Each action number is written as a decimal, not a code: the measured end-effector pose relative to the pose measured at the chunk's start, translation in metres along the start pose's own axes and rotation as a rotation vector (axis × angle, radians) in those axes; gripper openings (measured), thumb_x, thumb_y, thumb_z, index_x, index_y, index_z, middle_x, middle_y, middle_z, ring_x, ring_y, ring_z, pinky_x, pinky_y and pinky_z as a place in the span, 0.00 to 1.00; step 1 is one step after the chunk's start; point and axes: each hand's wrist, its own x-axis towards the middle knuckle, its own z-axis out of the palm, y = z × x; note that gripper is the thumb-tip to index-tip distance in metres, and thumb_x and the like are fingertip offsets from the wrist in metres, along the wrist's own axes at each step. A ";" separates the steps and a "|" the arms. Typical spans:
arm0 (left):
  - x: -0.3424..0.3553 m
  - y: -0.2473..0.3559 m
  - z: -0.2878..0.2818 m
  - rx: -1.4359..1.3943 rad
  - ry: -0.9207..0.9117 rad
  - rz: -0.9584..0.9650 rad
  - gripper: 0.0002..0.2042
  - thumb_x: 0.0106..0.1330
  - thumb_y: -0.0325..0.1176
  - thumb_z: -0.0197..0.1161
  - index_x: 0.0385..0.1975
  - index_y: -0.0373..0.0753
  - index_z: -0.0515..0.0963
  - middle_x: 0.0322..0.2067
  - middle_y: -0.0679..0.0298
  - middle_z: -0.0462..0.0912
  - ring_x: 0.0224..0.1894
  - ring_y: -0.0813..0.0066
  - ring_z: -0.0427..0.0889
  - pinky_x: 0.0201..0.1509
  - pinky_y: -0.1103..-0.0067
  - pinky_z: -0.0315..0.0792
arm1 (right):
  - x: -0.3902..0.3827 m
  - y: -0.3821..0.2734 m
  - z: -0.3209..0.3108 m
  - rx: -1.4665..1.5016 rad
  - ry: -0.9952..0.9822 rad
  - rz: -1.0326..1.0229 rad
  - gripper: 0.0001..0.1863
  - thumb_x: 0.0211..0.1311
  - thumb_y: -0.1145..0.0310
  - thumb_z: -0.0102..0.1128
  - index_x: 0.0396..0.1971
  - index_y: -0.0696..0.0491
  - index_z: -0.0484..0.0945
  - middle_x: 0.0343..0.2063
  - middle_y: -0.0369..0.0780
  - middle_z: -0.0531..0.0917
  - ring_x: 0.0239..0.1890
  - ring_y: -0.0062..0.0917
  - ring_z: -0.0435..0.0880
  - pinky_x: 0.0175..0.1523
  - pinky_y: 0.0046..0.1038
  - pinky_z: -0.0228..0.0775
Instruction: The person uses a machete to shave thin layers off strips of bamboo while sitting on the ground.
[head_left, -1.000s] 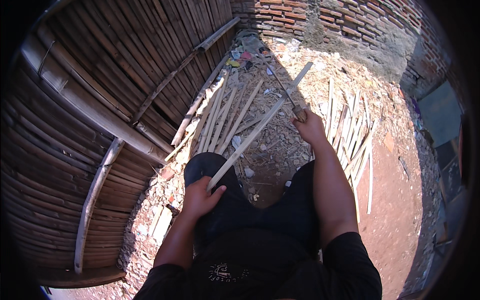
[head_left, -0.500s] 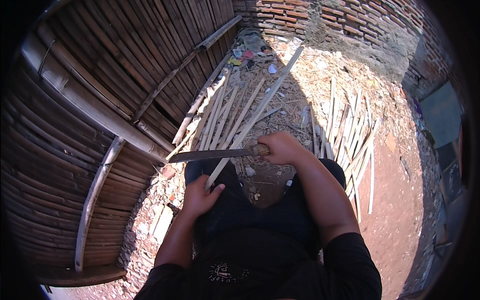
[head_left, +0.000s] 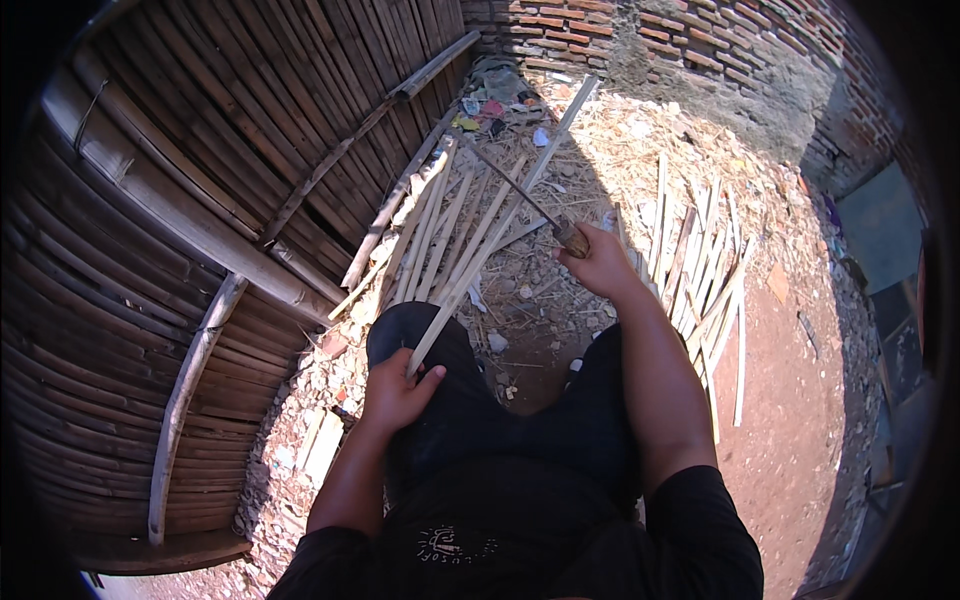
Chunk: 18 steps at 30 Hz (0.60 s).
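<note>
My left hand (head_left: pixel 398 393) grips the near end of a long, pale bamboo strip (head_left: pixel 468 273) beside my left knee. The strip slants away and to the right, its far end towards the brick wall. In my right hand (head_left: pixel 603 262) is the wooden handle of a machete (head_left: pixel 515 187), held out beyond my knees. Its dark blade points forward and left, seen nearly edge-on, and passes across the strip's far half; whether it touches the strip I cannot tell.
Several cut strips (head_left: pixel 432 225) lie on the ground left of the held one. Another pile of strips (head_left: pixel 712 270) lies at the right. A slatted wooden wall (head_left: pixel 180 290) rises close on the left; a brick wall (head_left: pixel 690 40) stands at the back. Shavings and rubble litter the ground.
My right hand has moved forward and right, carrying the machete along the strip, and the blade has swung from pointing left to pointing forward-left. My left hand has barely moved.
</note>
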 end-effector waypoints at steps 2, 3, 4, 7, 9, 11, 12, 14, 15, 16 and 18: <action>0.001 -0.003 0.001 -0.010 0.006 -0.014 0.19 0.64 0.46 0.76 0.33 0.37 0.77 0.20 0.63 0.76 0.24 0.71 0.77 0.31 0.72 0.72 | -0.002 -0.013 0.004 -0.053 -0.161 -0.084 0.19 0.61 0.56 0.75 0.41 0.57 0.83 0.27 0.49 0.85 0.33 0.44 0.87 0.42 0.42 0.77; 0.000 -0.003 0.001 -0.017 0.009 -0.022 0.19 0.64 0.46 0.76 0.33 0.37 0.77 0.20 0.63 0.76 0.24 0.71 0.78 0.31 0.72 0.72 | -0.005 -0.020 0.008 -0.116 -0.204 -0.125 0.19 0.59 0.57 0.74 0.41 0.55 0.83 0.29 0.49 0.86 0.36 0.46 0.87 0.43 0.44 0.77; 0.000 -0.003 0.000 -0.025 0.012 -0.029 0.19 0.64 0.46 0.76 0.33 0.37 0.77 0.20 0.63 0.76 0.24 0.71 0.78 0.32 0.72 0.72 | -0.009 -0.027 0.013 -0.178 -0.247 -0.166 0.18 0.58 0.57 0.74 0.42 0.53 0.82 0.32 0.48 0.87 0.38 0.47 0.87 0.45 0.46 0.78; 0.000 0.000 0.001 -0.019 0.015 -0.034 0.19 0.64 0.46 0.76 0.33 0.37 0.77 0.20 0.63 0.77 0.24 0.70 0.79 0.32 0.72 0.72 | -0.013 -0.033 0.030 -0.283 -0.332 -0.348 0.17 0.55 0.58 0.74 0.40 0.52 0.83 0.30 0.50 0.86 0.38 0.51 0.86 0.44 0.49 0.77; 0.000 -0.001 0.002 -0.015 0.033 -0.010 0.19 0.64 0.47 0.76 0.33 0.37 0.78 0.19 0.62 0.77 0.23 0.68 0.79 0.31 0.71 0.73 | -0.013 -0.034 0.032 -0.305 -0.361 -0.408 0.17 0.54 0.59 0.74 0.40 0.53 0.83 0.29 0.51 0.86 0.38 0.52 0.86 0.43 0.50 0.77; -0.001 -0.006 0.004 -0.018 0.068 0.037 0.20 0.63 0.48 0.76 0.32 0.36 0.79 0.17 0.61 0.76 0.21 0.65 0.79 0.28 0.69 0.72 | -0.012 -0.038 0.025 -0.305 -0.375 -0.386 0.18 0.52 0.61 0.74 0.41 0.53 0.83 0.31 0.51 0.87 0.38 0.52 0.86 0.44 0.49 0.77; 0.000 -0.006 0.005 0.001 0.065 0.055 0.20 0.63 0.48 0.76 0.32 0.36 0.79 0.17 0.61 0.76 0.21 0.65 0.79 0.28 0.69 0.72 | -0.010 -0.031 0.020 -0.282 -0.315 -0.323 0.18 0.53 0.60 0.75 0.42 0.53 0.84 0.31 0.51 0.87 0.38 0.52 0.86 0.44 0.48 0.77; 0.001 -0.006 0.005 0.038 0.059 0.086 0.20 0.63 0.49 0.76 0.32 0.36 0.79 0.17 0.61 0.76 0.21 0.65 0.80 0.28 0.69 0.72 | -0.004 -0.013 0.009 -0.234 -0.201 -0.199 0.19 0.55 0.59 0.75 0.43 0.53 0.84 0.33 0.52 0.87 0.39 0.51 0.87 0.45 0.47 0.78; 0.001 -0.007 0.005 0.034 0.061 0.086 0.21 0.63 0.49 0.76 0.32 0.36 0.79 0.17 0.61 0.76 0.21 0.65 0.80 0.28 0.69 0.72 | 0.000 -0.009 0.004 -0.212 -0.127 -0.097 0.20 0.57 0.58 0.74 0.46 0.53 0.84 0.35 0.52 0.87 0.41 0.51 0.87 0.47 0.47 0.78; 0.000 -0.008 0.005 0.029 0.062 0.085 0.21 0.63 0.49 0.76 0.32 0.36 0.79 0.17 0.61 0.76 0.21 0.64 0.80 0.27 0.69 0.72 | 0.004 -0.006 -0.001 -0.189 -0.054 0.003 0.21 0.59 0.56 0.73 0.48 0.52 0.84 0.37 0.52 0.88 0.43 0.50 0.87 0.49 0.47 0.78; 0.000 -0.007 0.005 0.018 0.054 0.086 0.21 0.63 0.49 0.76 0.31 0.36 0.79 0.17 0.60 0.76 0.21 0.64 0.80 0.27 0.69 0.72 | 0.007 0.004 -0.011 -0.116 0.058 0.145 0.23 0.61 0.54 0.73 0.50 0.53 0.84 0.38 0.52 0.88 0.45 0.50 0.87 0.51 0.46 0.78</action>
